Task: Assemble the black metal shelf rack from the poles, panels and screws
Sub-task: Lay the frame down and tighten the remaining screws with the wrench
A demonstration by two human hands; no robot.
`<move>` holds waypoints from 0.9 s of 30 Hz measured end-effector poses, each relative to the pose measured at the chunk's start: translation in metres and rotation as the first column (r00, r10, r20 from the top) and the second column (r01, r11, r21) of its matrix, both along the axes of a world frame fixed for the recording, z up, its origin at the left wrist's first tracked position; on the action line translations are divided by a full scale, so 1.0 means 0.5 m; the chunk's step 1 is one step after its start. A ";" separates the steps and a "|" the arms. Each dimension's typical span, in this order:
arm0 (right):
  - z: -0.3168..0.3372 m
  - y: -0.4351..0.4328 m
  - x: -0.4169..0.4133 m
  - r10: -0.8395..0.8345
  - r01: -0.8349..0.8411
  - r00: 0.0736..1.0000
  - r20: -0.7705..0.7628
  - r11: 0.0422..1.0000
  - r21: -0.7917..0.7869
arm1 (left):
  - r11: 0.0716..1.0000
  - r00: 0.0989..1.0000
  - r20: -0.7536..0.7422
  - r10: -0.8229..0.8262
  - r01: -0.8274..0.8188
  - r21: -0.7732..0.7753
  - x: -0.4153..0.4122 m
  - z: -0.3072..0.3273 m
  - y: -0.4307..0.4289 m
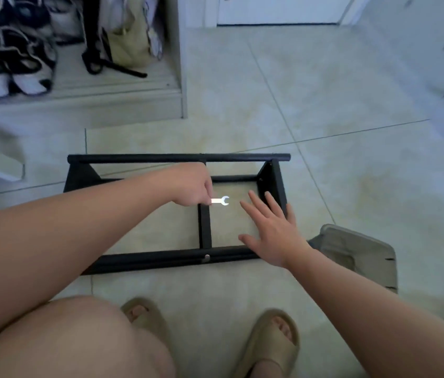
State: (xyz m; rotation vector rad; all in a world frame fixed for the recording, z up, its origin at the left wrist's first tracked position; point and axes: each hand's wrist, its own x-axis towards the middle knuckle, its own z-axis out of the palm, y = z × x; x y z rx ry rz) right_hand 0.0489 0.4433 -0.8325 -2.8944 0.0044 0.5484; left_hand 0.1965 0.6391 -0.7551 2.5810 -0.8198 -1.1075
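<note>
Rack: black metal shelf frame point(177, 158) lies flat on the pale tiled floor point(324, 159), long poles joined by end pieces and a crossbar point(205, 227) | Left hand point(191, 186): pinching a small white flat wrench point(222, 201) | Right hand point(272, 236): relaxed, fingers spread over the frame's right end | Progress: seemingly partway; silver screw point(207, 257) seated in the near pole, tightening likely remains

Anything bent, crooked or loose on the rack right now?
Nothing stands out: the rack lies on the floor, its poles parallel and crossbar square. Left hand holds the wrench; right hand is open.
</note>
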 end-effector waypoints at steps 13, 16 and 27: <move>0.216 -0.354 -0.197 -0.260 0.239 0.965 -0.031 0.921 -0.307 | 0.989 0.998 0.037 -0.041 0.046 -0.143 -0.178 0.101 -0.348; 0.161 -0.424 -0.230 -0.340 0.296 0.935 -0.098 0.903 -0.311 | 0.992 0.997 0.008 -0.072 0.072 -0.107 -0.205 0.024 -0.440; -0.105 -0.548 -0.276 -0.357 0.267 0.868 -0.345 0.922 -0.280 | 0.970 0.963 -0.130 -0.236 0.241 0.023 -0.300 -0.251 -0.647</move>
